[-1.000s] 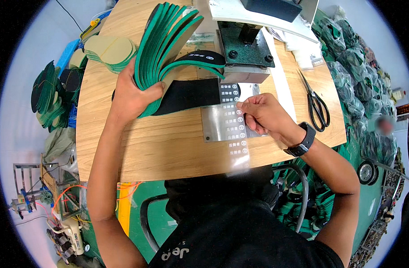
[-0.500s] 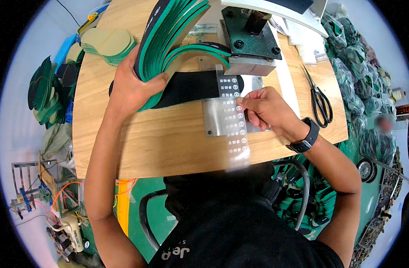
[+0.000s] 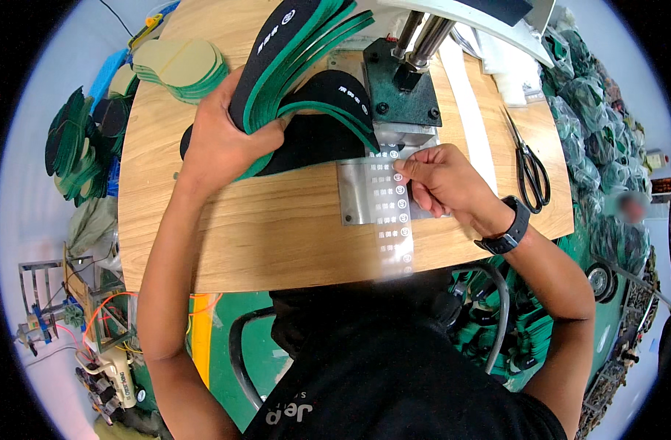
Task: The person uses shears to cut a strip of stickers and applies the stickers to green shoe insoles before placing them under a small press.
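"Green-and-black insoles [image 3: 277, 81], bunched above a wooden table [image 3: 277, 249], fan from the person's left hand [image 3: 225, 143] toward the far side, leaning right. How many?"

"Several; they overlap too closely to count. One, the curled insole [image 3: 339, 88], splays off to the right, its tip beside the single press [image 3: 405, 88]."

"And below?"

"One flat insole [image 3: 310, 143] lies on the table, long axis running left to right, its right end hidden beneath the curled one."

"The grips?"

"Left hand closed firmly around the bunch, thumb across the near side. Right hand [image 3: 441, 176] pinches one clear strip [image 3: 390, 220] by its right edge, thumb against forefinger, other fingers curled under."

"Which way does the strip run?"

"Lengthwise toward the person, from the press's foot across a metal plate [image 3: 357, 194] to the table's near edge."

"The arms?"

"Left forearm rises nearly straight; right elbow bends outward, forearm angling inward, one watch [image 3: 507, 227] at the wrist. One pair of scissors [image 3: 529, 172] lies to the right, tips pointing away."
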Tool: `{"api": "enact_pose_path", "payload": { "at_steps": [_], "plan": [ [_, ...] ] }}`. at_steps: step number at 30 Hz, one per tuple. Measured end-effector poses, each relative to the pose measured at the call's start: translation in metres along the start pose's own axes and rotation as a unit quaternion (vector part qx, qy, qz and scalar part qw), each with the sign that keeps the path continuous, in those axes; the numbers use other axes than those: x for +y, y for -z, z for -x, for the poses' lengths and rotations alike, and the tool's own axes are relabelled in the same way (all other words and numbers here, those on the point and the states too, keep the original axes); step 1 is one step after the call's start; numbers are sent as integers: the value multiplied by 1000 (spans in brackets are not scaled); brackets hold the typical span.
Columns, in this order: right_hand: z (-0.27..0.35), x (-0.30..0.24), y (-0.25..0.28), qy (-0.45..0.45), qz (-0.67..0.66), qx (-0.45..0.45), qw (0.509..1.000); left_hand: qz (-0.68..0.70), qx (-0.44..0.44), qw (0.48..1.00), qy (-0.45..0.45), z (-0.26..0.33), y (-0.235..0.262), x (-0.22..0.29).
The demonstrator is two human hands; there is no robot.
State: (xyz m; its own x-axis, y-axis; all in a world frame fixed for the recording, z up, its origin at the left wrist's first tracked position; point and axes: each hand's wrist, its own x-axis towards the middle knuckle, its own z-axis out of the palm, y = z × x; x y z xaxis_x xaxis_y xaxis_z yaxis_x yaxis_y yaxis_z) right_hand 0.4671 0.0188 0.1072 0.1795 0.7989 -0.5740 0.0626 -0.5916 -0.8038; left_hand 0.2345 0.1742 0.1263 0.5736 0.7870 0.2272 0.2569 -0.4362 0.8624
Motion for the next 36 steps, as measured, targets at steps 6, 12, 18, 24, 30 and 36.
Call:
{"api": "enact_pose_path", "payload": {
  "at_steps": [6,12,18,24,30,36],
  "plan": [
    [8,-4,-3,12,-1,4,1000,-3,-4,1000,1,1,0,2],
    [16,1,-1,9,-13,15,1000,-37,-2,999,19,1,2,5],
    [20,3,-3,8,-17,1,1000,-51,-4,999,7,8,0,5],
    [22,3,-4,-6,-14,-3,1000,-62,-3,998,17,9,2,7],
    [22,3,-6,-17,10,-8,1000,-63,1,998,6,11,-1,4],
    [25,5,-8,8,8,3,1000,-16,5,1000,-14,10,-4,2]
  ]
}}
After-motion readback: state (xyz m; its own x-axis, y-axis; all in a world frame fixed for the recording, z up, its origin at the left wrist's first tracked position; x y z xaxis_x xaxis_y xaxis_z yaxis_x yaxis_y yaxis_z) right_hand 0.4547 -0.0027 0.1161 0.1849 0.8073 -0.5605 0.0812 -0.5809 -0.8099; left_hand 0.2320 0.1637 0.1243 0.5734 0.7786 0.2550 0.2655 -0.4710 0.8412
